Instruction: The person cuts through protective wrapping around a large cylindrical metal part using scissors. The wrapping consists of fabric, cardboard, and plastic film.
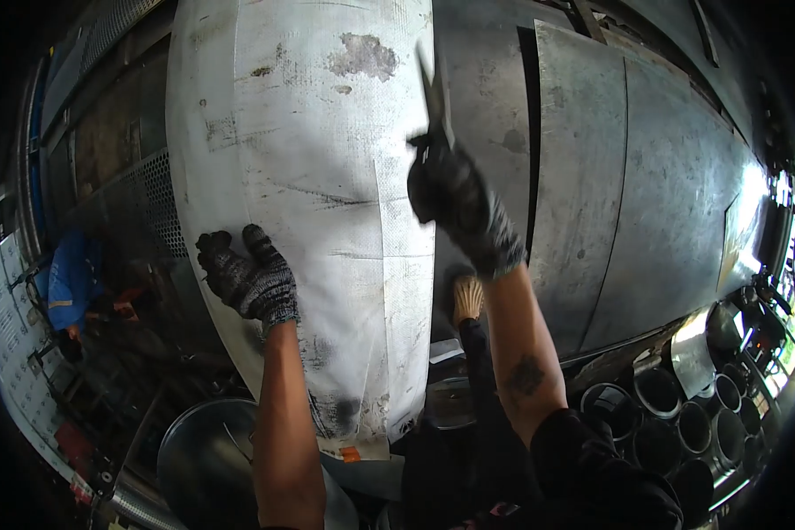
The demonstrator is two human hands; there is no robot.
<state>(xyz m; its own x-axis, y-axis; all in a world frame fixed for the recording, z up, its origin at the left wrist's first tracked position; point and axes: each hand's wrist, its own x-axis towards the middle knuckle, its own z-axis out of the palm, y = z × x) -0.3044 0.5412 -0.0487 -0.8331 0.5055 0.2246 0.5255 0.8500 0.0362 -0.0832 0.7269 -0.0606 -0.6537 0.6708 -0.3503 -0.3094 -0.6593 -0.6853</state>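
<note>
A long white woven sheet (327,150), stained and creased, stretches away from me over dark metal plates. My left hand (249,274), in a dark knitted glove, lies on the sheet's left part with its fingers spread. In my right hand (455,194), gloved as well, is a pair of scissors (436,102) gripped by the handles. Their blades point away from me and stand slightly apart, above the sheet's right edge. The handles are mostly hidden by the glove. An orange mark (351,454) shows at the sheet's near end.
Large grey metal sheets (583,177) lie to the right. Several round metal tubes (658,393) stand at the lower right. A person in blue (71,278) is at far left, near a perforated metal sheet (156,199). A tan ribbed object (468,299) sits beside my right forearm.
</note>
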